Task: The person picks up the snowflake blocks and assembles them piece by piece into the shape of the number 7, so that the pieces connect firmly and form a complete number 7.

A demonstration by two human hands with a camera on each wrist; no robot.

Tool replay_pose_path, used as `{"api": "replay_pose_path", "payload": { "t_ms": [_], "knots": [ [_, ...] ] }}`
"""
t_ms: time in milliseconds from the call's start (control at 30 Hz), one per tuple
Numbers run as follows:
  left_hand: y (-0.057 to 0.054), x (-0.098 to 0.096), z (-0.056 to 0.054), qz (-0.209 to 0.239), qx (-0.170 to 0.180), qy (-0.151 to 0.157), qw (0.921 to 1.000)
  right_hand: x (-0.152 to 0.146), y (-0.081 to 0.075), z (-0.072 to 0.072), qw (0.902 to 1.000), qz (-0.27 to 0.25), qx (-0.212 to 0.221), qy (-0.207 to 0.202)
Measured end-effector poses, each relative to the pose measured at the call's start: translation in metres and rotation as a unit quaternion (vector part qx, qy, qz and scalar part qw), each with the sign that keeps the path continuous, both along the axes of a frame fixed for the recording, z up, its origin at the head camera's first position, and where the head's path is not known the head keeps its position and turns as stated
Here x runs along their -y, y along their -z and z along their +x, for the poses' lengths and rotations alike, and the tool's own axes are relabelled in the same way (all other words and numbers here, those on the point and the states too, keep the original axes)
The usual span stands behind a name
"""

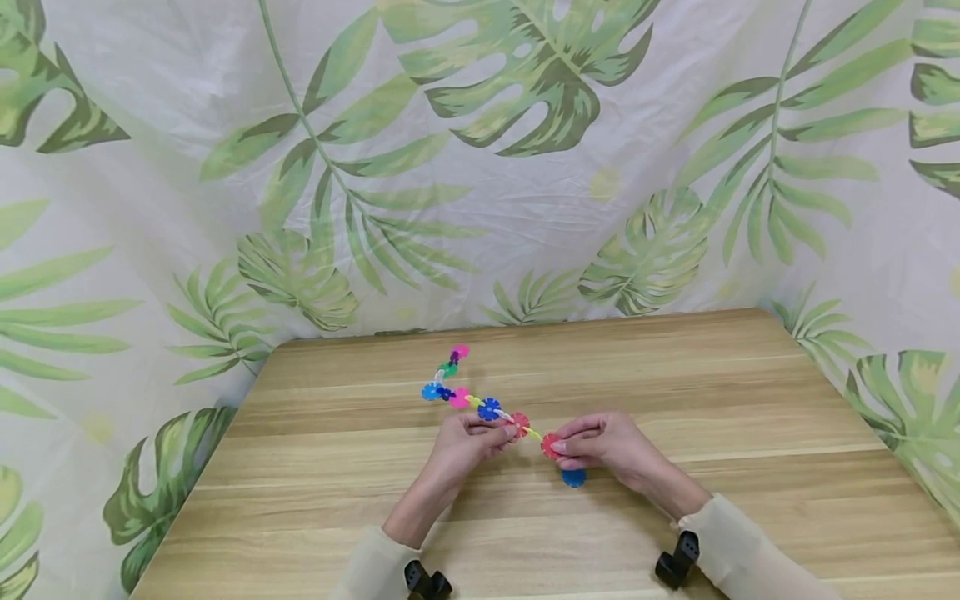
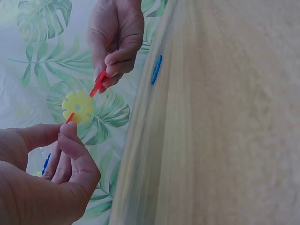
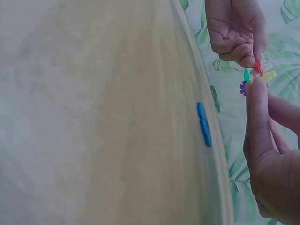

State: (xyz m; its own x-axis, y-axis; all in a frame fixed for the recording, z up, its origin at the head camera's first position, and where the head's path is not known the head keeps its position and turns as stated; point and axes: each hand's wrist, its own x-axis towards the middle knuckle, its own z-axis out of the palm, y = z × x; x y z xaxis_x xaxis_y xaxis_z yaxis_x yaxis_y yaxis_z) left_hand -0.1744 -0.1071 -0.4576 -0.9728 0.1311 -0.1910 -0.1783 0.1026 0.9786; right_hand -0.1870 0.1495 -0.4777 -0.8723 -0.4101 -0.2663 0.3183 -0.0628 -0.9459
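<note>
Between thumb and fingers my left hand [image 1: 467, 446] pinches a red slotted disc [image 1: 519, 426], part of a chain of colourful snowflake discs [image 1: 489, 408]. A yellow disc [image 2: 77, 107], slotted onto that red one, points toward my right hand [image 1: 615, 452]. This right hand pinches another red disc [image 2: 98, 84], its edge close to the yellow disc's rim. From the left hand the chain runs away to the left, bending back at a light blue disc [image 1: 431, 391] and finishing in a pink one [image 1: 461, 351]. Just below the right fingers lies a single blue disc [image 1: 573, 477] on the table.
The wood-grain table [image 1: 315, 467] reaches back to a hanging leaf-print cloth [image 1: 525, 208]. On each wrist sits a small black camera, the left one [image 1: 426, 581] and the right one [image 1: 678, 560], beside pale sleeves.
</note>
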Motion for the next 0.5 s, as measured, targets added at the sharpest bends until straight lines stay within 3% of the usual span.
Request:
{"api": "replay_pose_path", "payload": {
  "t_ms": [500],
  "knots": [
    [0.0004,0.0004,0.001,-0.005,-0.002,-0.003,1.0,0.0013,0.0039,0.0041,0.9998,-0.017,0.0,-0.007]
  ]
}}
